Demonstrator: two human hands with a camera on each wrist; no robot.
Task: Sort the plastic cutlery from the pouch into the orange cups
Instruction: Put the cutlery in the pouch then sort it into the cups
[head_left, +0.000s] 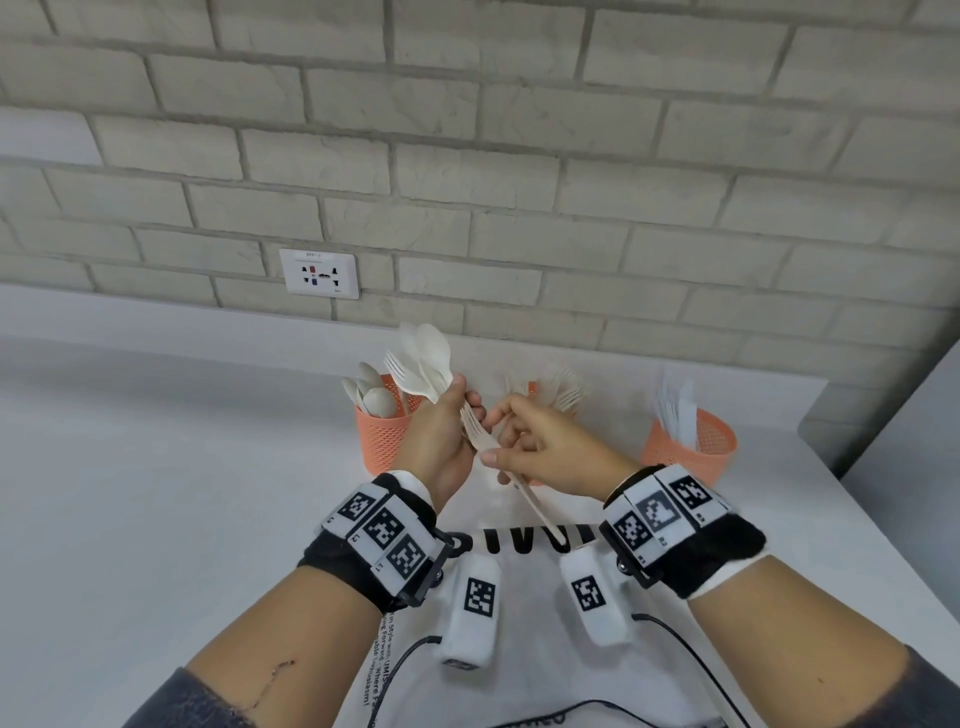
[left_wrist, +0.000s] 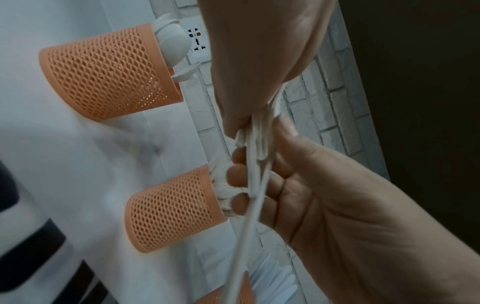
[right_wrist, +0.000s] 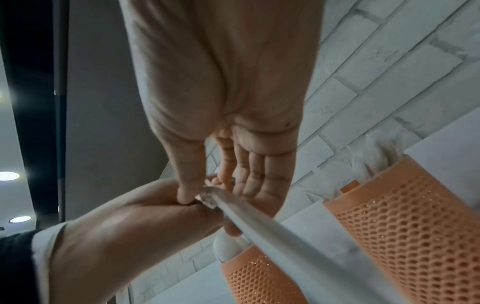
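My left hand (head_left: 457, 415) grips a bundle of white plastic spoons and forks (head_left: 426, 369), heads fanned upward. My right hand (head_left: 501, 454) pinches one fork (head_left: 485, 441) between thumb and fingers; its handle slants down toward the pouch. In the right wrist view the thumb presses the fork (right_wrist: 280, 230) close to the left hand (right_wrist: 130, 236). Three orange mesh cups stand behind. The left cup (head_left: 384, 441) holds spoons, the middle cup (head_left: 532, 387) holds forks and is mostly hidden by my hands, and the right cup (head_left: 691, 447) holds knives. The white pouch (head_left: 524, 639) lies under my wrists.
The white counter (head_left: 156, 493) runs to a grey brick wall with a power socket (head_left: 319, 274). The counter's right edge (head_left: 883, 525) drops off near the right cup. Black cables (head_left: 670, 634) trail from the wrist cameras across the pouch.
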